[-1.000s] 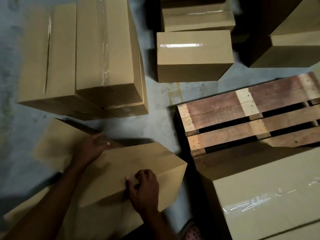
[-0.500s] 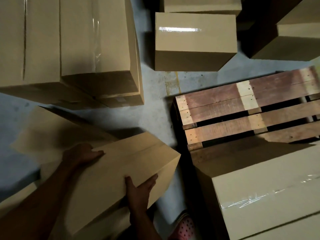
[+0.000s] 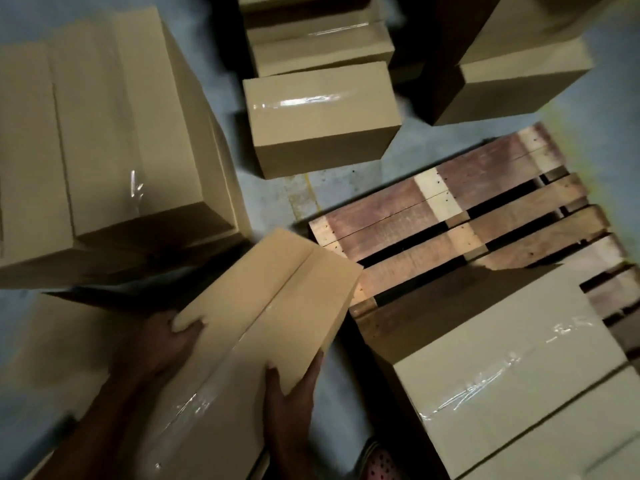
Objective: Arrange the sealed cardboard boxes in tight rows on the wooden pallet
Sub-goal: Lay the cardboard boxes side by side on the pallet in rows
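I hold a sealed cardboard box between both palms: my left hand presses its left side with the thumb hooked over the top edge, my right hand clamps the near right edge. The box is tilted, its taped seam running away from me, its far corner reaching over the near edge of the wooden pallet. To my right, a large taped box already sits on the pallet's near part. On the grey floor to my left stands a stack of boxes. Farther off, a single box rests just beyond the pallet, with more boxes behind it.
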`<state>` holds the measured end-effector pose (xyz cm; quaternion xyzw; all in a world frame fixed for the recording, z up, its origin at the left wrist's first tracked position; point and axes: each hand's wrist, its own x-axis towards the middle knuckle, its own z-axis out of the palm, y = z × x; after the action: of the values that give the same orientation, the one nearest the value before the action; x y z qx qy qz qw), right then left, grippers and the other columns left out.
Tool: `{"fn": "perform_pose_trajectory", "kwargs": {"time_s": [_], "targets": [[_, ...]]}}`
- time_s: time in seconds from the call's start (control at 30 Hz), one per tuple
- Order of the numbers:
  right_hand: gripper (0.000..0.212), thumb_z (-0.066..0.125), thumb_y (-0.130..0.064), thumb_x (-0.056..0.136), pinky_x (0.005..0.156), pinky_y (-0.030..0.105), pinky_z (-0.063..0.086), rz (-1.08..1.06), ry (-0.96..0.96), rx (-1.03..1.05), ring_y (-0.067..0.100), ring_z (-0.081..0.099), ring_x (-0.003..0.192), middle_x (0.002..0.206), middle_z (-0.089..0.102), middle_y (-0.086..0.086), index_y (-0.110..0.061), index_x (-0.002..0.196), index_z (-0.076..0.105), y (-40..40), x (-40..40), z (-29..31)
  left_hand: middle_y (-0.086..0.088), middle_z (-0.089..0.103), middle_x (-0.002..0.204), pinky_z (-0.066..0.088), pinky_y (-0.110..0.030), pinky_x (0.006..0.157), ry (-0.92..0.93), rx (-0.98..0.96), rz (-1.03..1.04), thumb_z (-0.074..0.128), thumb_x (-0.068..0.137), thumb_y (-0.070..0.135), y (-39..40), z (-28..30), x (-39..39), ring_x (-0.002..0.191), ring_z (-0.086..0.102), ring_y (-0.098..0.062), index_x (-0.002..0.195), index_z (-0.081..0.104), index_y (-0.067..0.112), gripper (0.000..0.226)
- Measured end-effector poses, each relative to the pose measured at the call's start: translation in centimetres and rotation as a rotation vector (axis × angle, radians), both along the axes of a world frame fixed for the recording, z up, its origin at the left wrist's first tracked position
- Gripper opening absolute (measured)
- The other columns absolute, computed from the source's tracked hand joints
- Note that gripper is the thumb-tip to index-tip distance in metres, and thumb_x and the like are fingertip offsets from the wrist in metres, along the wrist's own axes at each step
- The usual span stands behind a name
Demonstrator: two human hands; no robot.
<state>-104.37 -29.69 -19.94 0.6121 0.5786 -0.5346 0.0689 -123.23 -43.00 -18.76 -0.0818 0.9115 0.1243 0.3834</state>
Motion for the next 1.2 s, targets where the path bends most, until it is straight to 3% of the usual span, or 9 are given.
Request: {"fn": "perform_pose_trajectory", "kwargs": {"time_s": [0.1,0.23,0.4,0.6,0.7,0.8,0.9,1.03,1.2], "targets": [[0.094,0.069,-0.053,0.092,0.111,0.030,0.042,-0.102,0.198,0.046,0.009,0.052,0.131,0.149,0.047,-0.016,-0.043,0.164,0.009,5.3,-2.1,0.6,-0.011,0.073,0.122,0.053,-0.050,0.096,0.119,0.077,-0.090,0.053,0.071,0.093,6.7,1.1,-2.7,0.111,0.068,-0.039,0.125,0.070,0.022,0.091],[0.086,0.071,-0.039,0.095,0.112,0.029,0.039,-0.282,0.287,0.107,0.007,0.051,0.134,0.151,0.049,-0.016,-0.050,0.159,0.016,13.2,-4.1,-0.1,-0.009,0.073,0.121,0.054,-0.052,0.097,0.242,0.187,-0.208,0.048,0.063,0.098,17.0,-0.2,-6.1,0.112,0.067,-0.041,0.121,0.071,0.026,0.096],[0.089,0.072,-0.035,0.093,0.113,0.033,0.043,-0.425,0.311,0.213,0.011,0.057,0.131,0.148,0.057,-0.011,-0.043,0.161,0.017,22.7,-3.7,-3.2,-0.007,0.072,0.120,0.051,-0.050,0.095,0.306,0.389,-0.370,0.066,0.090,0.069,29.6,-2.7,-5.7,0.110,0.065,-0.035,0.121,0.068,0.022,0.057],[0.088,0.076,-0.028,0.092,0.113,0.034,0.043,-0.547,0.250,0.279,0.016,0.056,0.132,0.149,0.055,-0.006,-0.032,0.162,0.022,31.4,-1.5,-6.6,-0.011,0.068,0.134,0.050,-0.056,0.101,0.316,0.465,-0.473,0.068,0.090,0.064,39.7,-7.4,-3.8,0.123,0.060,-0.040,0.138,0.063,0.025,0.062],[0.086,0.077,-0.021,0.090,0.105,0.023,0.039,-0.570,0.188,0.301,0.018,0.055,0.131,0.146,0.054,-0.006,-0.022,0.160,0.027,33.8,0.1,-8.4,-0.009,0.071,0.128,0.052,-0.053,0.095,0.320,0.514,-0.527,0.069,0.089,0.063,42.4,-9.3,-2.3,0.117,0.063,-0.041,0.133,0.066,0.027,0.057],[0.086,0.077,-0.015,0.090,0.108,0.023,0.036,-0.528,0.096,0.272,0.024,0.051,0.137,0.150,0.051,0.003,-0.013,0.159,0.025,34.7,1.8,-9.7,-0.009,0.071,0.128,0.052,-0.051,0.093,0.296,0.503,-0.549,0.070,0.090,0.062,43.7,-11.3,-0.9,0.117,0.063,-0.040,0.134,0.066,0.028,0.056],[0.079,0.076,-0.015,0.091,0.105,0.027,0.039,-0.455,-0.022,0.245,0.032,0.051,0.135,0.145,0.053,0.014,-0.004,0.154,0.031,35.0,3.4,-10.9,-0.011,0.068,0.135,0.050,-0.053,0.100,0.266,0.488,-0.591,0.069,0.091,0.059,44.3,-12.7,0.4,0.124,0.060,-0.040,0.139,0.063,0.023,0.061],[0.066,0.072,-0.010,0.091,0.091,0.029,0.042,-0.330,-0.102,0.241,0.032,0.056,0.117,0.129,0.052,0.016,-0.004,0.147,0.037,34.8,4.3,-11.2,-0.014,0.062,0.145,0.045,-0.055,0.107,0.246,0.476,-0.572,0.072,0.093,0.053,44.1,-13.8,1.0,0.133,0.054,-0.042,0.146,0.059,0.019,0.064],[0.062,0.056,-0.004,0.097,0.098,0.042,0.050,-0.184,-0.226,0.273,0.038,0.061,0.115,0.136,0.049,0.016,-0.003,0.154,0.032,34.8,4.7,-10.6,-0.015,0.062,0.143,0.045,-0.055,0.106,0.245,0.478,-0.632,0.072,0.094,0.050,43.6,-14.6,1.1,0.132,0.054,-0.043,0.146,0.059,0.019,0.061]]}}
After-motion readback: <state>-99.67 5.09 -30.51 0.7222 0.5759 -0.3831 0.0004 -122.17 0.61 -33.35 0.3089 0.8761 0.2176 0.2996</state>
